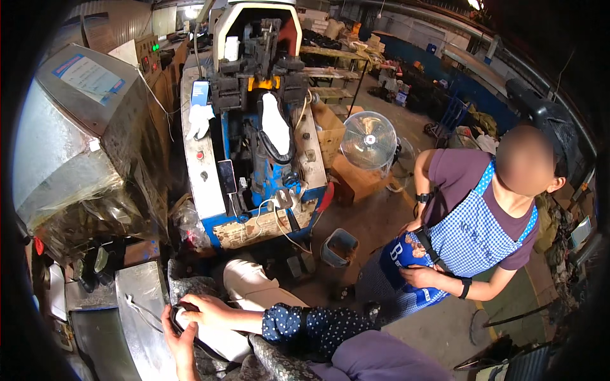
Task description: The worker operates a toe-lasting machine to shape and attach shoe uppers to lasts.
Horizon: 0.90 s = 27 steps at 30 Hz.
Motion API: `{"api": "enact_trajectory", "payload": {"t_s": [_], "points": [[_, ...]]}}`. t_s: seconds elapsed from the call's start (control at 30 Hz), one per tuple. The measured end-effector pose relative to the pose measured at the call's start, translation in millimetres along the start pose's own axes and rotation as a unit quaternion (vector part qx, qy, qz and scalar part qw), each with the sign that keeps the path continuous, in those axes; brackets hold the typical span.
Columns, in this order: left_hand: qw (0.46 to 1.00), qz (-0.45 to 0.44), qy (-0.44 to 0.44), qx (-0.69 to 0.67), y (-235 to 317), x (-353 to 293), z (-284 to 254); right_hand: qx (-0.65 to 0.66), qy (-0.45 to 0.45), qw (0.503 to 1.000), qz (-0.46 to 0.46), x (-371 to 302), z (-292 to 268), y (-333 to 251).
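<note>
Looking down from the head camera, the person's two hands meet low in the picture over a white shoe upper with a dark rim (190, 317). It lies on the person's lap, just in front of a grey metal surface (143, 305). The left hand (180, 340) comes up from the lower edge and curls round the piece's near end, fingers closed on its dark rim. The right hand (206, 309), on a dotted dark-blue sleeve (298, 324), lies across the top with fingers bent, pressing down on the white piece.

Beyond the hands stands a blue and white machine (254, 127) with another white shoe (274, 124) mounted sole-out in its middle. A pale-blue rectangular label (200, 92) sits on its white left panel, above a white glove (198, 120). At left, a big grey metal housing (70, 133) carries a slanted white sheet with a blue header (89, 77) on its top face. Cardboard boxes (330, 136), brown and square, stand to the right of the machine, beside a round white fan (369, 140). A small grey bin (338, 247) stands on the floor. At right a second person in a blue checked apron (470, 235) stands with both hands at the waist.
</note>
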<state>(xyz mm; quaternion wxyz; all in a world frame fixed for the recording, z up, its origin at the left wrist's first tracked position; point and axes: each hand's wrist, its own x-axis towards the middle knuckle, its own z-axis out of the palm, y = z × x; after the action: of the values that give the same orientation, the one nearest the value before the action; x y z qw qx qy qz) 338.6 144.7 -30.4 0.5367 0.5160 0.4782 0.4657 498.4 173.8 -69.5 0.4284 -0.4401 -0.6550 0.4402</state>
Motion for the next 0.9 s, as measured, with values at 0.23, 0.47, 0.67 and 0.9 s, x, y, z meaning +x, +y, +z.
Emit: {"api": "enact_trajectory", "payload": {"t_s": [0.23, 0.47, 0.67, 0.9], "points": [[0.996, 0.011, 0.013, 0.09, -2.7, 8.8, 2.2, -0.034, 0.13, 0.986, -0.099, 1.0, -1.7, 4.1], [0.992, 0.019, 0.037, 0.117, -3.3, 4.7, 4.5, -0.102, 0.087, 0.99, -0.051, 14.1, -3.6, 20.4], [0.998, -0.002, -0.007, -0.055, 12.2, -9.5, -4.1, 0.087, -0.261, 0.96, 0.045, 44.2, -14.2, -21.6], [0.993, -0.029, 0.073, 0.085, -4.8, -11.5, -11.8, 0.162, -0.254, 0.953, 0.044, 35.2, -0.6, -23.1]]}}
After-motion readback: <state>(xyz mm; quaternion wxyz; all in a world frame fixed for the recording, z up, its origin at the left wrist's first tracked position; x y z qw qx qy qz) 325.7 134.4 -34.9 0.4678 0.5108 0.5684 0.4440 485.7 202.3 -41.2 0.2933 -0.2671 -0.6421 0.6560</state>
